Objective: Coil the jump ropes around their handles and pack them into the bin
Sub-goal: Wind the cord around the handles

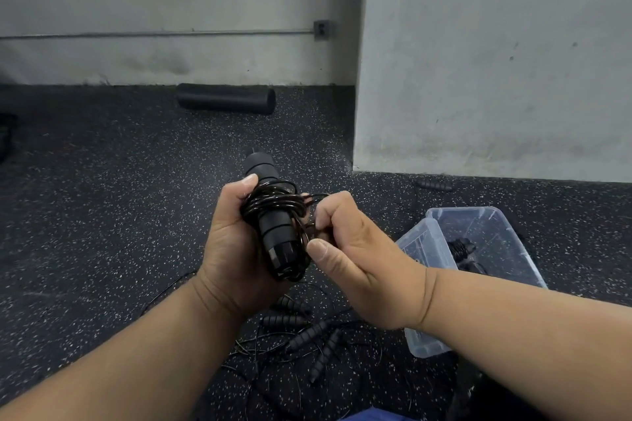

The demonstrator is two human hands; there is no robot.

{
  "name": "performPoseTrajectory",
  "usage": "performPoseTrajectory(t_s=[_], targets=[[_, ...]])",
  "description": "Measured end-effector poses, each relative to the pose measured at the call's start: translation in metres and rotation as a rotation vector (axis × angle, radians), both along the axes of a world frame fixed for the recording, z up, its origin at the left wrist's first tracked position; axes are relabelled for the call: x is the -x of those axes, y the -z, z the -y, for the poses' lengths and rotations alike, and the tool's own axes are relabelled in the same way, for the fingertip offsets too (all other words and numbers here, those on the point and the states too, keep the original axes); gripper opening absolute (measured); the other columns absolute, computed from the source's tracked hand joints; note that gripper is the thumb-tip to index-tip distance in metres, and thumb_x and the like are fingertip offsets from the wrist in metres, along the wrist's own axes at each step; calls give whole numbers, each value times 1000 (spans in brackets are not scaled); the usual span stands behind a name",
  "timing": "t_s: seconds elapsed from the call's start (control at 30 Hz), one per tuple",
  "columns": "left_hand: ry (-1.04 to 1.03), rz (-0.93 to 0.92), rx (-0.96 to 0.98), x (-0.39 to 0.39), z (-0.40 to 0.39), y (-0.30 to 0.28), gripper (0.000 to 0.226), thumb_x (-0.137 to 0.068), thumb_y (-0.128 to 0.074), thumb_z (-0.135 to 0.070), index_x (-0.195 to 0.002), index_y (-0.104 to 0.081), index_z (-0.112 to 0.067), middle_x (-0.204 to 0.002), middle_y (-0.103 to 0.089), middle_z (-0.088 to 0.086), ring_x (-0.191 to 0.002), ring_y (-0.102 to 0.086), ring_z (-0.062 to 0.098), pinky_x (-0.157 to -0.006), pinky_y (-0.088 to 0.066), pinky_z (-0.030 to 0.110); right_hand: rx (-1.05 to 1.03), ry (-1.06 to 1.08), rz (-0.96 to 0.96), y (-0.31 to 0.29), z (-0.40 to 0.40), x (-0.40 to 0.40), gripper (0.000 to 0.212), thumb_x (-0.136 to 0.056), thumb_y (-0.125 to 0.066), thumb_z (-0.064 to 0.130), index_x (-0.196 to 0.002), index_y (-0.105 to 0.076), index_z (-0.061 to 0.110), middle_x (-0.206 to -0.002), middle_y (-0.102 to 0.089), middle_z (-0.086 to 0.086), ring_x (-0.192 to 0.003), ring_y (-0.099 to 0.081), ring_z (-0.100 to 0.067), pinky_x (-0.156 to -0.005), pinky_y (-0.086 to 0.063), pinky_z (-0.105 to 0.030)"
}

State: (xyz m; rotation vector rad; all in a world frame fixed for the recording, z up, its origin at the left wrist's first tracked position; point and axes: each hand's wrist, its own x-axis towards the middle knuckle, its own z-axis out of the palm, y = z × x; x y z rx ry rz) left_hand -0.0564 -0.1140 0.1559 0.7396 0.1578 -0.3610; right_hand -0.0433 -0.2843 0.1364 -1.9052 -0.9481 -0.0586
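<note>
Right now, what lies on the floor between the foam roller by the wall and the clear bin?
In the head view, only bare speckled floor and the wall corner's base separate the foam roller from the clear bin; one loose black handle lies near the wall.

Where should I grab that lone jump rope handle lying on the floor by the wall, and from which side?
Probably around the middle of the lone handle, coming from above. It lies flat on the floor, long axis running left to right, with open floor on both long sides, so fingers can likely close across its narrow ribbed width.
</note>
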Motion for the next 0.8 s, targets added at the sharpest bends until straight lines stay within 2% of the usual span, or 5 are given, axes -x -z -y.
performPoseTrajectory(t_s=[0.13,0.33,0.53,0.63,0.8], targets=[[17,-2,5,0,1,0,65,-91,-44,-66,-103,-68,-7,-101,-67,14,-94,-68,29,-86,-59,39,-22,45,-4,6,-7,0,46,-106,-36,57,-110,-43,12,-86,-53,-13,-76,-50,-25,-70,-44,-48],[29,12,11,2,-1,-2,66,-90,-44,-66,-96,-73,-8,-99,-67,13,-91,-68,28,-83,-59,39,1,139,16,14,-16,4,53,-101,-24,71,-113,-41,23,-101,-47,10,-92,-49,-14,-82,-46,-42],[-56,16,19,2,0,-3,57,-91,-46,-61,-91,-69,-9,-89,-63,8,-81,-65,23,-78,-58,36,71,146,29,19,-20,10,38,-100,-35,52,-116,-45,18,-107,-45,7,-98,-42,-11,-89,-40,-37],[-92,-16,7,0,-2,-1,56,-91,-49,-60,-97,-63,-7,-87,-59,9,-80,-59,23,-82,-52,37,69,143,-13,19,-26,13,36,-99,-36,46,-114,-47,16,-108,-46,5,-99,-44,-15,-91,-40,-38],[-105,-11,21,-2,-1,2,52,-87,-55,-57,-106,-58,-9,-92,-59,11,-88,-58,26,-90,-48,41,18,180,10,21,-33,12,14,-96,-37,38,-103,-41,26,-99,-46,7,-91,-43,-12,-84,-37,-36]])
